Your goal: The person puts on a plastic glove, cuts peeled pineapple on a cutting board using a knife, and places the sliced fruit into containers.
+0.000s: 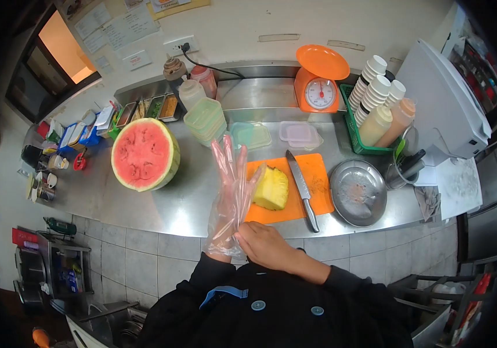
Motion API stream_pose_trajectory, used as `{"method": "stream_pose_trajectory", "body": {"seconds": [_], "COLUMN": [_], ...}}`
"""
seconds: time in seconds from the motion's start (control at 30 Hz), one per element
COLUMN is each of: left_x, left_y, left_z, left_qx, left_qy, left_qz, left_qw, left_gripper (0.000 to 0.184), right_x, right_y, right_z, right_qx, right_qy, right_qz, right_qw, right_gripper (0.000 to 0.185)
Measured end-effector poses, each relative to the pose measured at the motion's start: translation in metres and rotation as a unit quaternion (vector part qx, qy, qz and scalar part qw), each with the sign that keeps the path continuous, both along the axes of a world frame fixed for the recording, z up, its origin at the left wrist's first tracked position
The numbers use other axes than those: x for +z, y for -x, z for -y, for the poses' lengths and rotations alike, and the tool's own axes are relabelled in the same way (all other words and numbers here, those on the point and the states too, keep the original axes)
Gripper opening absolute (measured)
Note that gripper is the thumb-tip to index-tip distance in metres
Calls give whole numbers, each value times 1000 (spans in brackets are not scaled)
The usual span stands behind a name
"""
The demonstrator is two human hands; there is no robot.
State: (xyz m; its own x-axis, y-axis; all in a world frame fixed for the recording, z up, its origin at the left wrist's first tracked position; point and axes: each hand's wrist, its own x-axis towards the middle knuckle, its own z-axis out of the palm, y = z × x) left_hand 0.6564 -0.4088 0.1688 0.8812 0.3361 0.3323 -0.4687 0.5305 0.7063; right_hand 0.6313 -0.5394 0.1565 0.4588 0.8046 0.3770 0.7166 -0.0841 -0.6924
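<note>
My left hand (228, 194) is inside a clear plastic glove (234, 250), fingers stretched out and pointing away from me. The glove hangs loose and wrinkled around the wrist. With bare, curled fingers, my right hand (263, 246) grips the glove near its cuff. Just right of the gloved hand, a peeled chunk of pineapple (273, 190) sits on an orange cutting board (319, 169). A kitchen knife (301, 187) lies on the board, its handle reaching past the near edge. Beside the board is a round metal bowl (358, 194) with some residue inside.
A halved watermelon (145, 154) stands cut face up on the left of the steel counter (94, 191). Plastic containers (205, 120), lids (250, 134) and an orange scale (319, 87) line the back. A green basket (350, 119) holds cups and bottles at the right.
</note>
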Motion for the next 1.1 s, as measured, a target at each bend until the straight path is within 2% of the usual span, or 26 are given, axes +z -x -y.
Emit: {"method": "stream_pose_trajectory", "body": {"seconds": [0.07, 0.1, 0.13, 0.17, 0.2, 0.23, 0.27, 0.3, 0.33, 0.37, 0.4, 0.47, 0.53, 0.57, 0.6, 0.63, 0.7, 0.77, 0.8, 0.83, 0.87, 0.93, 0.97, 1.03, 1.07, 1.1], "left_x": [-1, 1, 2, 3, 3, 1, -2, -8, -13, -20, -24, -33, -29, -28, -19, -14, -44, -53, -52, -49, -46, -36, -41, -67, -83, -104], "left_y": [-3, -6, -9, -13, -18, -25, -32, -38, -45, -52, -59, -70, -77, -76, -70, -67, -85, -87, -83, -81, -79, -74, -76, -85, -87, -89], "left_z": [8, 10, 12, 6, -8, -13, -18, -18, -18, -16, -12, -6, 1, 7, 19, 26, 4, -14, -21, -21, -21, -12, -11, -13, -18, -24], "left_qx": [12, 64, 114, 116, 89, 78, 62, 30, -2, -2, -41, -78, -169, -168, -104, -37, -83, -125, -131, -132, -135, -210, -209, -178, -177, -151], "left_qy": [33, -57, -145, -145, -238, -280, -323, -557, -753, -753, -840, -908, -820, -821, -760, -679, -679, -677, -663, -654, -645, -463, -462, -503, -503, -481], "left_qz": [-45, -69, -93, -94, -198, -251, -300, -272, -223, -223, -150, -75, -202, -202, -334, -458, -478, -498, -444, -417, -388, -405, -405, -448, -448, -428], "left_qw": [998, 994, 978, 978, 947, 924, 895, 784, 619, 619, 519, 405, 508, 507, 547, 573, 551, 527, 588, 617, 645, 760, 761, 718, 717, 750], "left_gripper": [97, 96, 97, 97, 96, 96, 97, 95, 93, 93, 96, 99, 95, 95, 91, 88, 88, 88, 91, 93, 95, 92, 92, 92, 92, 100], "right_x": [-3, -1, 3, 4, -3, -19, -52, -82, -96, -106, -112, -123, -127, -129, -130, -113, -75, -64, -64, -78, -102, -108, -111, -105, -102, -101], "right_y": [-11, -19, -30, -40, -54, -68, -81, -89, -92, -94, -95, -97, -101, -107, -109, -104, -92, -82, -76, -72, -69, -67, -67, -66, -66, -66], "right_z": [12, 21, 34, 47, 61, 73, 87, 95, 98, 100, 102, 106, 113, 121, 126, 129, 146, 157, 162, 166, 169, 167, 165, 157, 153, 151], "right_qx": [23, 25, -13, -51, -116, -180, -229, -277, -277, -286, -295, -298, -301, -320, -333, -334, -318, -292, -265, -264, -255, -244, -228, -212, -211, -212], "right_qy": [81, 80, 134, 189, 221, 252, 235, 215, 215, 240, 265, 253, 240, 231, 218, 218, 176, 184, 193, 193, 153, 113, 120, 127, 125, 123], "right_qz": [-39, -39, -51, -62, -70, -77, 2, 79, 79, 79, 78, 30, -20, -148, -274, -276, -378, -384, -389, -390, -358, -326, -330, -335, -326, -317], "right_qw": [996, 996, 990, 979, 966, 948, 945, 933, 933, 924, 915, 920, 923, 907, 875, 875, 852, 856, 861, 861, 885, 907, 908, 909, 913, 916], "right_gripper": [23, 23, 27, 33, 37, 41, 40, 40, 40, 39, 39, 39, 39, 39, 39, 39, 38, 38, 39, 39, 40, 41, 41, 42, 42, 41]}}
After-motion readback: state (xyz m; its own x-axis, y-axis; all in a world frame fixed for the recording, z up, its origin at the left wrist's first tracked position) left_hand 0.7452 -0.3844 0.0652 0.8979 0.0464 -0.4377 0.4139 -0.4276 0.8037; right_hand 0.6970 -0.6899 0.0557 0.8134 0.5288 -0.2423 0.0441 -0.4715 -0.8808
